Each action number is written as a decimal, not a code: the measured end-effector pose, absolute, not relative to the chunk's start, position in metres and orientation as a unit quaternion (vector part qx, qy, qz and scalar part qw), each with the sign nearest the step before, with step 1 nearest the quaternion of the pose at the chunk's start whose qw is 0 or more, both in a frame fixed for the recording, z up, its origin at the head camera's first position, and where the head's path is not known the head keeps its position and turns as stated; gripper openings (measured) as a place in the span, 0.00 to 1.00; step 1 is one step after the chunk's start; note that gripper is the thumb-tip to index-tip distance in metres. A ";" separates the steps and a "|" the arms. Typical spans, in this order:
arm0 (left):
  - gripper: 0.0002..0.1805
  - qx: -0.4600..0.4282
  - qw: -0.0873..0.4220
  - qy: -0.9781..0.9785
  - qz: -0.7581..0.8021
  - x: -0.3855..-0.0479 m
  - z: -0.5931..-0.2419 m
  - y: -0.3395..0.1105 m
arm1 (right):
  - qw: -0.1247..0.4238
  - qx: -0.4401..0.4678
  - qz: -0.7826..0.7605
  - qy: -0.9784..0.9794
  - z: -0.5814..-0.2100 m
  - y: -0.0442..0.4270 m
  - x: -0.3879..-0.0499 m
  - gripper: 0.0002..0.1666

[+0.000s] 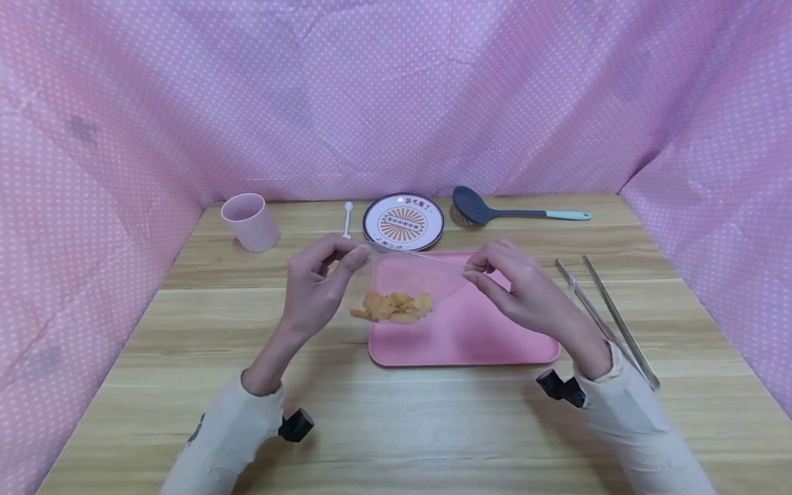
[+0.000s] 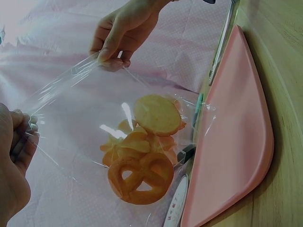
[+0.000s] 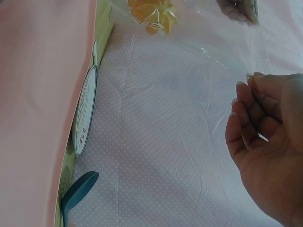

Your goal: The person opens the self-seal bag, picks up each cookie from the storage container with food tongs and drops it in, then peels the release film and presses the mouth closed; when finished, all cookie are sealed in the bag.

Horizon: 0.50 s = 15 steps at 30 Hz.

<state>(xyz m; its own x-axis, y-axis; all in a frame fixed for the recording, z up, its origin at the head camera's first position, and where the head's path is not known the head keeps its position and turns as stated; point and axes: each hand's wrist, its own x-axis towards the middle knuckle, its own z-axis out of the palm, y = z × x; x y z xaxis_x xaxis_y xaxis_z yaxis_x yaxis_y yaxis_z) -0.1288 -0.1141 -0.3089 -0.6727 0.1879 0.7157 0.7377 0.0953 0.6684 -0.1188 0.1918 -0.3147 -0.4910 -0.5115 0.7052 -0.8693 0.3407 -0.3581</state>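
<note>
A clear plastic bag [image 2: 80, 127] hangs between my hands, with several golden biscuits [image 1: 396, 307] gathered in its bottom. One is a pretzel-shaped biscuit [image 2: 140, 178], another a round pale one [image 2: 157, 115]. My left hand [image 1: 318, 282] pinches one top corner of the bag between thumb and fingers. At the opposite corner my right hand [image 1: 516, 285] pinches the bag's edge, its other fingers [image 3: 241, 127] loosely bent. The bag is held above a pink tray [image 1: 464, 354], over its left part. Whether the bag's mouth is open or sealed, I cannot tell.
At the back stand a pink cup [image 1: 251, 223], a small white spoon [image 1: 348, 218], a patterned plate [image 1: 403, 221] and a dark slotted spoon [image 1: 473, 205] with a mint handle end. Metal tongs [image 1: 619, 320] lie right of the tray. Pink dotted cloth [image 1: 396, 96] surrounds the table.
</note>
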 end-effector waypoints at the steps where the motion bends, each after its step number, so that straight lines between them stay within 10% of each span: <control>1: 0.04 -0.327 0.234 -0.703 -0.587 -0.129 -0.309 -0.115 | 0.244 0.441 0.366 -0.783 -0.315 0.191 -0.119 0.21; 15: 0.04 -0.315 0.231 -0.711 -0.585 -0.130 -0.313 -0.137 | 0.249 0.433 0.350 -0.792 -0.319 0.175 -0.127 0.10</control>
<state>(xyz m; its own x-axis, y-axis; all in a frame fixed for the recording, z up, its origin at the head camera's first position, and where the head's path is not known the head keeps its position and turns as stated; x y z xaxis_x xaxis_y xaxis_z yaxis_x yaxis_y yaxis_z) -0.1296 -0.1367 -0.3132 -0.6956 0.1770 0.6963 0.7173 0.1171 0.6868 -0.1271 0.1751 -0.3191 -0.5006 -0.5124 0.6978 -0.8610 0.3788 -0.3395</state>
